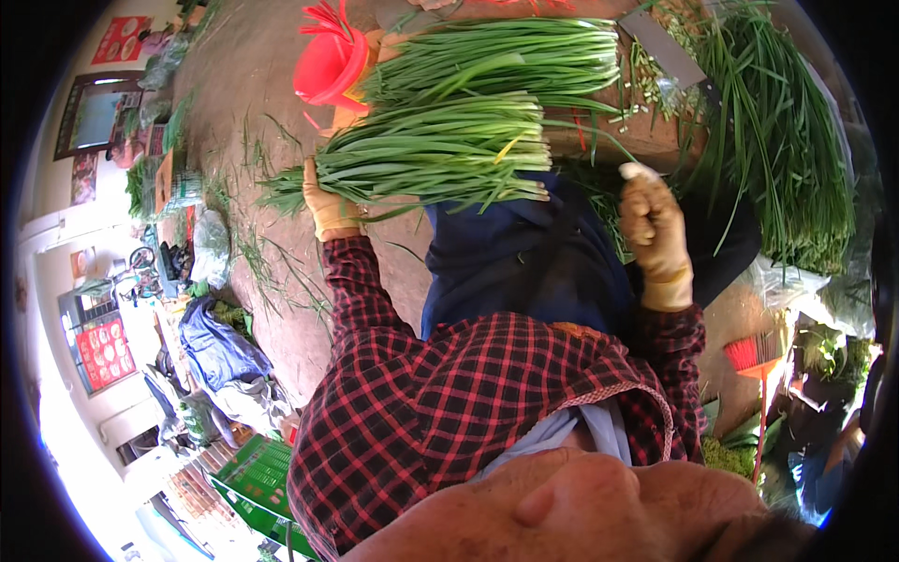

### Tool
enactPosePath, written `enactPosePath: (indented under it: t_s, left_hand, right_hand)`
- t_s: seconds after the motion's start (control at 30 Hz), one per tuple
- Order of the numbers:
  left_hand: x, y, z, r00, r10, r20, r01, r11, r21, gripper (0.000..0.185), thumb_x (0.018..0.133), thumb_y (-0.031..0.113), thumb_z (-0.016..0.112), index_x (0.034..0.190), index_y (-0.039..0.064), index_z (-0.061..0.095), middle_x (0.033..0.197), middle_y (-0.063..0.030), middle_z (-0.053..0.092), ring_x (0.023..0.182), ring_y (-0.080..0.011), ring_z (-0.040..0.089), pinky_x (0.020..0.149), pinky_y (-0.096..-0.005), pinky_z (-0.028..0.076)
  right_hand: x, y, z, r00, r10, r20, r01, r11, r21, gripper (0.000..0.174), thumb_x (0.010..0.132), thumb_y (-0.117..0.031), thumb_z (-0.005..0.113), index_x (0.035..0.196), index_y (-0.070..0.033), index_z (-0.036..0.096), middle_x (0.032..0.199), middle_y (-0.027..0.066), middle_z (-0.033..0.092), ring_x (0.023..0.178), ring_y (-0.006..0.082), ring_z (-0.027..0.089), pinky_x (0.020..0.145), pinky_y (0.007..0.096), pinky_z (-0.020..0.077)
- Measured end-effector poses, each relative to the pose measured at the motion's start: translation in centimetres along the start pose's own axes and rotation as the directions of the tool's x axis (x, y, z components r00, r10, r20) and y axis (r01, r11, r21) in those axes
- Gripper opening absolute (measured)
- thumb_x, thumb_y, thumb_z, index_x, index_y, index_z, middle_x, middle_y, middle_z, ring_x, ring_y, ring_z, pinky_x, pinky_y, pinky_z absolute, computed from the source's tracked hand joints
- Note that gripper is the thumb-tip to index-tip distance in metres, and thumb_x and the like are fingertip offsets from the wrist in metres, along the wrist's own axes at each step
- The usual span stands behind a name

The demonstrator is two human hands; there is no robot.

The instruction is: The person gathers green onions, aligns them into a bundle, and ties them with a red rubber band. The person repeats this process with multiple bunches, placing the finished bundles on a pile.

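A bunch of green garlic chives (442,147) lies over my lap, its pale cut ends to the right. My left hand (329,204), in a pale glove, grips its leafy end. My right hand (652,225), also gloved, is raised to the right of the bunch with its fingers curled. A single chive leaf (604,133) stretches from the bunch to its fingertips, which pinch it. Just beyond lies a second chive bunch (499,60) on a low wooden surface (646,133).
A red plastic container (330,67) holds red ties. A broad knife blade (664,46) lies among trimmings (642,88). A large chive heap (779,140) stands at right, above a red broom (755,355). Loose leaves (274,270) litter the floor.
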State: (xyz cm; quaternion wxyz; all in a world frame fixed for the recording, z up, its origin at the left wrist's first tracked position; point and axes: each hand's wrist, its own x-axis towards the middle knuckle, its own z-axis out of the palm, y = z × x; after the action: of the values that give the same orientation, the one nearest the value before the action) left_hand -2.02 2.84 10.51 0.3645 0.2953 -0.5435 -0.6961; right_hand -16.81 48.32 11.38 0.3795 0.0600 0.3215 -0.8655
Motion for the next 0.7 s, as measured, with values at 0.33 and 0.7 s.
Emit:
enactPosePath:
  t_s: [0.33,0.7]
  left_hand:
    - [0.2,-0.5,-0.2,0.999,0.034,0.017,-0.035,0.993,0.109,0.038,0.101,0.026,0.049,0.128,-0.001,0.055,0.125,-0.0137,0.062,0.107,-0.0287,0.063,0.099,-0.0443,0.049]
    - [1.0,-0.8,0.9,0.922,-0.385,-0.044,0.335,0.849,-0.409,0.037,0.098,0.034,0.049,0.115,0.006,0.066,0.109,-0.0125,0.070,0.097,-0.0309,0.066,0.087,-0.0444,0.053]
  right_hand:
    - [2.0,3.3,6.8,0.692,-0.362,0.625,0.428,-0.492,-0.758,0.050,0.081,-0.020,0.070,0.130,-0.024,0.060,0.129,0.0117,0.061,0.118,0.0361,0.057,0.097,0.0430,0.0490]
    - [1.9,3.5,3.7,0.882,-0.387,0.270,0.444,0.484,-0.754,0.008,0.091,-0.003,0.066,0.097,-0.001,0.070,0.092,0.0079,0.072,0.084,0.0135,0.067,0.079,0.0270,0.0518]
